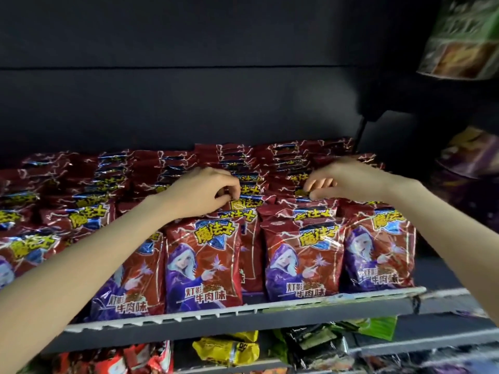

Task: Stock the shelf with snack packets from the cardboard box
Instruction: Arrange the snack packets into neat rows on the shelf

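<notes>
Nearest me, below my forearms, the front packets (204, 263) stood upright against the white lip of the shelf (243, 310), glossy red film with a purple figure and yellow lettering, puffed and crinkly, catching the light. Beyond them, under my hands, the rows ran back tightly overlapped, only their top seams showing.

My left hand (205, 193) was curled, thumb and fingertips pinching the top edge of a packet (244, 205) in the middle row. My right hand (340, 179) did the same one row over, pinching the top seam of another packet (314, 203). The cardboard box was out of sight.

I judged the step to be squaring up the rows, and doing it well meant holding only the flat sealed seam, since the film looked slippery and the air-filled bodies would probably squash or pop sideways. Each packet wanted drawing upright and level with its neighbours, faces forward.

Farthest off, past my hands, the dark back panel (189, 103) was matt and plain.
</notes>
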`<action>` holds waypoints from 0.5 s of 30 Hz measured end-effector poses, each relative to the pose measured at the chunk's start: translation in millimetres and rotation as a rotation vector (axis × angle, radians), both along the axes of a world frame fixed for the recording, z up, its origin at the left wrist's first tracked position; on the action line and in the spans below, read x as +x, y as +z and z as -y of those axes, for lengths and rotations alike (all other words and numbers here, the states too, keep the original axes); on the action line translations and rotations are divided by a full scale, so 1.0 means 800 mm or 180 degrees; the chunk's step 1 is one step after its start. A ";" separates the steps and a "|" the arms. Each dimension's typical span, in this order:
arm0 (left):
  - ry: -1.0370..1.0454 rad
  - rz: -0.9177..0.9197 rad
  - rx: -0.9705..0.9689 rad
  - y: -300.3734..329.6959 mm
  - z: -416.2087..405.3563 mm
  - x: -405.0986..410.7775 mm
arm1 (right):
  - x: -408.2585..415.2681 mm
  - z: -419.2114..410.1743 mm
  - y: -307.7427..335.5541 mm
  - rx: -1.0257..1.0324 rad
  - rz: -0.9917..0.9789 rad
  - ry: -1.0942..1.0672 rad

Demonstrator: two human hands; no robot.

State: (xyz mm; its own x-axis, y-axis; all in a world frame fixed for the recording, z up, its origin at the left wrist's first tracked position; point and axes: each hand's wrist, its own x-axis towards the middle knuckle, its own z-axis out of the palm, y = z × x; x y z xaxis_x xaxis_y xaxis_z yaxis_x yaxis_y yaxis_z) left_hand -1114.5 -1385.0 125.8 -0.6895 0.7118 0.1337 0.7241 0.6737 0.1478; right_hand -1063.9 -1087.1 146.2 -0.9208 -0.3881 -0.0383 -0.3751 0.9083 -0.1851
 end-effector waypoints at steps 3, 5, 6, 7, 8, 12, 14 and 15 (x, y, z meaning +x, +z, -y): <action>-0.0035 0.0048 -0.0153 0.007 -0.001 -0.004 | -0.010 0.009 -0.002 0.0088 0.0112 0.0025; -0.0057 0.0006 -0.0169 0.009 -0.002 -0.005 | -0.014 0.017 -0.001 0.0329 0.0241 0.0070; -0.0085 0.0001 -0.0153 0.009 -0.003 -0.006 | -0.016 0.022 0.000 0.0457 0.0208 0.0125; -0.0121 0.0011 -0.0131 0.009 -0.005 -0.006 | -0.018 0.026 -0.001 0.0551 0.0080 0.0187; -0.0154 0.0018 -0.0116 0.008 -0.006 -0.007 | -0.019 0.031 -0.002 0.0594 -0.0128 0.0240; -0.0168 -0.0024 -0.0087 0.010 -0.010 -0.012 | -0.022 0.039 -0.010 0.0407 -0.0591 0.0296; -0.0221 -0.0104 0.0085 0.013 -0.022 -0.015 | -0.014 0.029 -0.010 -0.0110 -0.0545 0.0142; -0.0265 -0.0157 0.0238 0.015 -0.029 -0.013 | -0.009 0.022 -0.010 -0.0453 -0.0556 0.0034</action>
